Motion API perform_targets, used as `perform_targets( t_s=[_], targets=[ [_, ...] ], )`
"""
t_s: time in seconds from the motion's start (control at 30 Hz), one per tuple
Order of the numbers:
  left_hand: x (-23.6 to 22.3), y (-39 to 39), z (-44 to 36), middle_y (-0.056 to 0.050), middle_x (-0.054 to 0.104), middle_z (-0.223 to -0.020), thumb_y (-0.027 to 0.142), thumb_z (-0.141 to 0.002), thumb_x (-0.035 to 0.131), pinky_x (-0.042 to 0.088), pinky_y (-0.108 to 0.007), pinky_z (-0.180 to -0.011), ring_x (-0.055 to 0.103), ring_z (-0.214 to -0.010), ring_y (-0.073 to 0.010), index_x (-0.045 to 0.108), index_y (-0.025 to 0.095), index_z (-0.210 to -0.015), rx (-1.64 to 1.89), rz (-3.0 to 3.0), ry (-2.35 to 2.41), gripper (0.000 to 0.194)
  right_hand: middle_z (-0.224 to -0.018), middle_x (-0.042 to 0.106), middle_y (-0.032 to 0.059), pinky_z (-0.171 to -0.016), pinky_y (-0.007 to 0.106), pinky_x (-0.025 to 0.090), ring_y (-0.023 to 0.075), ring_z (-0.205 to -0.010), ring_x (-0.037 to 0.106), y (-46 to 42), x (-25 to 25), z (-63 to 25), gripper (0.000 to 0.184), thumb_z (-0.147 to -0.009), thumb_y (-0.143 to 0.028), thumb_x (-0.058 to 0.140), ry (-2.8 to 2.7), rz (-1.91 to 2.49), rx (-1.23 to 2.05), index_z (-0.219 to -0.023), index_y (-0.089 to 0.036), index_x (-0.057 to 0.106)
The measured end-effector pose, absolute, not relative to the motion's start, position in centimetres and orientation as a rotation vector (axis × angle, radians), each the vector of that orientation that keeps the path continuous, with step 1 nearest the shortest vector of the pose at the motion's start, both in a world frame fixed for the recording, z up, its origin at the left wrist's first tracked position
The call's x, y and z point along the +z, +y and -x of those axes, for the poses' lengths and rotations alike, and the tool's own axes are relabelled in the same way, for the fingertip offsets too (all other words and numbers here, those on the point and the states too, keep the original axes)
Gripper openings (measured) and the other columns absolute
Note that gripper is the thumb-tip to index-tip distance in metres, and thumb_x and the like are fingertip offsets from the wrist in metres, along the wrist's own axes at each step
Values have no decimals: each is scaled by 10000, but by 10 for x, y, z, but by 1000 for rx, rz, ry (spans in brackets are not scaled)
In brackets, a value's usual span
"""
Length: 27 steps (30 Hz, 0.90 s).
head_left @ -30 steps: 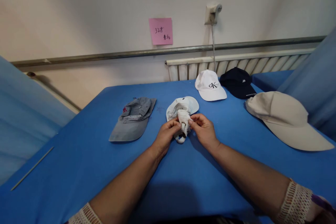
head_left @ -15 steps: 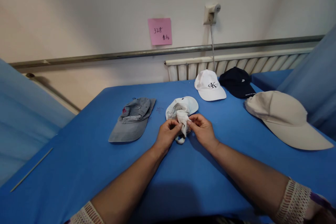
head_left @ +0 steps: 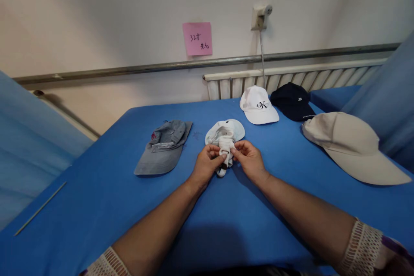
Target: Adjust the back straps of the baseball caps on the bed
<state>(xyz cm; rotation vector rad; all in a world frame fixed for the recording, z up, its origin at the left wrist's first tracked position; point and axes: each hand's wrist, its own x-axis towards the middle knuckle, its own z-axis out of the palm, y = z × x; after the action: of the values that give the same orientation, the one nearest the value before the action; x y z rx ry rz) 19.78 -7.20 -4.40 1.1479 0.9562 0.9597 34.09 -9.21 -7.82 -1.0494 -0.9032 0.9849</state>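
A white cap [head_left: 225,133] lies crumpled and upside down in the middle of the blue table [head_left: 97,189]. My left hand [head_left: 205,166] and my right hand [head_left: 248,158] both pinch its folded back part, fingers closed on the fabric from either side. The cap's brim points away from me. A flattened grey cap [head_left: 164,144] lies just left of my hands.
A white cap with a black logo [head_left: 258,104], a navy cap [head_left: 293,101] and a large beige cap [head_left: 351,144] sit at the back right. A thin stick [head_left: 39,209] lies at the left edge. A radiator [head_left: 291,79] and a pink note [head_left: 197,38] are on the wall.
My hands have drawn closer together on the white cap, squeezing its back part into a narrower fold. The other caps have not moved.
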Motion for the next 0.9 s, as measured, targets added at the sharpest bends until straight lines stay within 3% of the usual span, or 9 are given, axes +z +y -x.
perform_targets(
  t_s=[0.6,0.9],
  targets=[
    [-46,-71,-197,27,629,-637,404,-652,783,459,-234,-499,575,-492,-116,522,177,-878,960,-1159,954,413,-683,620,-18,-499,233,461,99,-521,542,-92,-75,-341,337,-659,-446,762,-887,1055,1003,-793,-187,594],
    [-53,-65,-190,-29,664,-834,357,-733,722,446,-267,-752,593,-778,-162,646,184,-824,1151,-1541,1127,209,-666,618,-20,-483,233,445,97,-505,524,-91,-74,-341,370,-635,-475,768,-867,1054,1012,-776,-192,576]
  ],
)
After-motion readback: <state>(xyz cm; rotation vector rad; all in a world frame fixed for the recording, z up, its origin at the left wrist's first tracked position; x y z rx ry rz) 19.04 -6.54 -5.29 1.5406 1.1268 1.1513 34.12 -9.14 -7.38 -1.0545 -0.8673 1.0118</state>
